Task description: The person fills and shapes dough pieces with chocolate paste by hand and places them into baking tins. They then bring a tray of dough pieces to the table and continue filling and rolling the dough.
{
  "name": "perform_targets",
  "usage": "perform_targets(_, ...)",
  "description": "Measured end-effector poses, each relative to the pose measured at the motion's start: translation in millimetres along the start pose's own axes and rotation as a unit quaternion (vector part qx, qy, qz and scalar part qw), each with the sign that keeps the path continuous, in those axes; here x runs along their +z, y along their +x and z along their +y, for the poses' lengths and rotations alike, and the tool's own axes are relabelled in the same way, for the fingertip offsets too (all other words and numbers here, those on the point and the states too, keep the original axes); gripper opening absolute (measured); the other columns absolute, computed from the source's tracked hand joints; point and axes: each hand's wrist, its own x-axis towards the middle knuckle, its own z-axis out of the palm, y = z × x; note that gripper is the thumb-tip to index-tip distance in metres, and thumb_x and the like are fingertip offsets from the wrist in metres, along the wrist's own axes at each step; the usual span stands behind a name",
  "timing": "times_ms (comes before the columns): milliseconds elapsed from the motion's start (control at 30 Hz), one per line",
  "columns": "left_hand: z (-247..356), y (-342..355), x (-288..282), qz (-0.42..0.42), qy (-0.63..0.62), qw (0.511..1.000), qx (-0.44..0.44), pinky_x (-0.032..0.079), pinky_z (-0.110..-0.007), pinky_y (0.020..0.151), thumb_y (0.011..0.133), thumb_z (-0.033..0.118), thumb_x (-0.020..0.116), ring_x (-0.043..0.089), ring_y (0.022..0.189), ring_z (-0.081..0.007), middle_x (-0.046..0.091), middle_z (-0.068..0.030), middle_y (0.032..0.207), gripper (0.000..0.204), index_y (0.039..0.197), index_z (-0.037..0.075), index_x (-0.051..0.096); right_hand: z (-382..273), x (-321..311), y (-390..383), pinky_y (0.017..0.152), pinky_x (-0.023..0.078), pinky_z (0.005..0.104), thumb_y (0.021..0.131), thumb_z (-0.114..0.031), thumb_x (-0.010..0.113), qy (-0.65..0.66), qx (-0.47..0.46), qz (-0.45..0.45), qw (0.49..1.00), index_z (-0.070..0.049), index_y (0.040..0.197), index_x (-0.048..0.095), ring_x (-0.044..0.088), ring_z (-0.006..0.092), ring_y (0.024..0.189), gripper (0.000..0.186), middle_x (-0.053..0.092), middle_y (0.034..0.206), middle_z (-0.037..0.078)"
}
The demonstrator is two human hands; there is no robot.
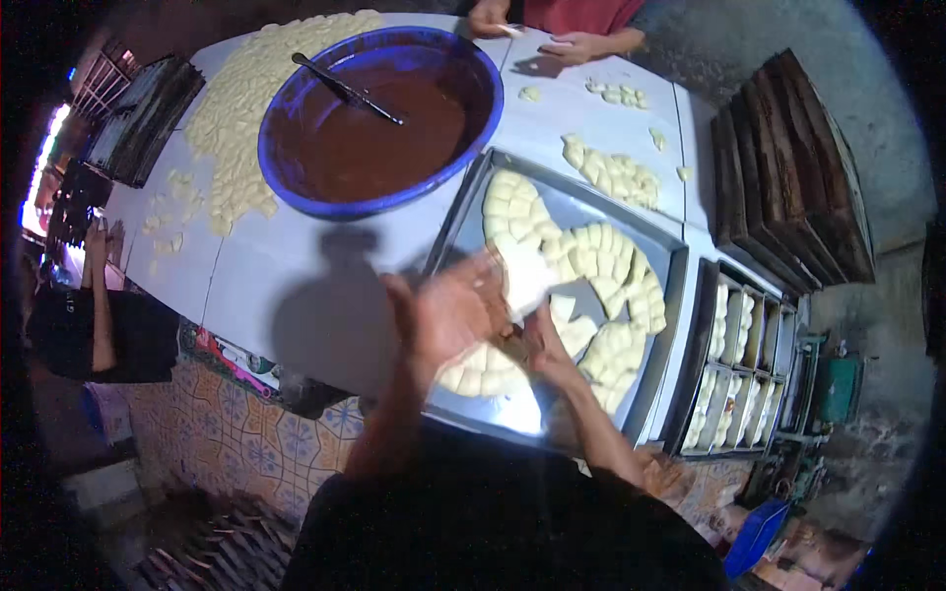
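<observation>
My left hand [458, 315] is over the near left part of a metal tray [458, 222], slightly blurred, thumb apart and fingers stretched. Close to its fingertips is a pale, brightly lit dough piece [527, 276]; whether the hand touches it I cannot tell. Beside it, my right hand [552, 355] is closed, its fingertips near the dough's lower edge. A small dark brown patch shows between the hands, and what the right fingers hold is unclear. Curved rows of pale dough pieces [601, 251] lie in the tray, partly hidden by my hands.
A blue basin [483, 108] of brown paste holds a dark-handled utensil [347, 89]. Many dough pieces [232, 128] cover the table's left. Across it are another person's hands [581, 47]. Stacked dark boards [788, 172] and filled baking tins [739, 355] stand right. Another person's arm [101, 305] is far left.
</observation>
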Motion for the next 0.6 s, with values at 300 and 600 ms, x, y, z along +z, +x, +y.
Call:
perform_targets(300,188,165,-101,0.235,0.749,0.552,-0.281,0.044,-0.034,0.061,0.086,0.079,0.015,0.057,0.064,-0.0174,0.063,-0.0031,0.068,0.094,0.079,0.002,0.069,0,6,14,0.092,0.042,0.0349,0.076,-0.06,0.069,0.073,0.05,0.076,0.993,-0.018,0.152,0.005,0.042,0.0209,0.118,0.107,0.027,0.147,0.009)
perform_targets(600,70,64,-23,0.256,0.355,0.895,-0.091,0.047,-0.033,0.082,0.092,0.071,0.018,0.064,0.092,-0.0217,0.066,-0.0156,0.108,0.089,0.121,-0.003,0.059,-5,7,32,0.08,0.051,0.0316,0.093,-0.027,0.06,0.407,0.087,0.109,0.902,-0.006,0.142,0.032,0.057,0.021,0.105,0.061,0.05,0.131,0.011)
